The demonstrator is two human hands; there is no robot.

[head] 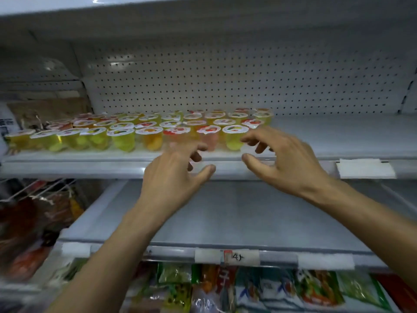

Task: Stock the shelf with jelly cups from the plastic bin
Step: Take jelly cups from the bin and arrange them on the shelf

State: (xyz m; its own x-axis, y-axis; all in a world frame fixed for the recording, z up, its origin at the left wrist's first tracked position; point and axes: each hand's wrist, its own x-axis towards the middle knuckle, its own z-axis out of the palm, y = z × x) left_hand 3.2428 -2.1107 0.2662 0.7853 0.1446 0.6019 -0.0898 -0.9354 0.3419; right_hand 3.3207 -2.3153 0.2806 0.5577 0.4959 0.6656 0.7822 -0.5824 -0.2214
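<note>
A: Several snack packets (316, 290) are lying along the bottom edge of the frame, nearest the camera, and a lower shelf (225, 218) is stretching across just above them; neither is playing a part in this.

B: And the hands?

A: Both are hovering at the front lip of the stocked shelf (90, 164), mid-frame. The left hand (173, 177) is holding nothing, its fingers (203, 172) loosely curled and spread; the right hand (291, 163) is doing the same, fingers (252, 162) arched and gripping nothing.

B: Are they touching a cup?

A: Blur is making that hard to judge. The right fingertips are sitting just beside the end cup (233, 134) of the front row; contact or gap, I cannot tell.

B: How far along is the stocking?

A: I am judging it roughly half done. The jelly cups (146, 132) are standing upright in about four rows, filling the shelf from the left of the frame to the centre, while the right stretch is carrying none and waiting for more.

B: And the plastic bin?

A: It is not showing anywhere, so how many cups are remaining is anyone's guess. Behind the cups the pegboard (225, 75) is closing off the back, and at the far left some packaging (45, 109) is looking too smeared to identify.
</note>
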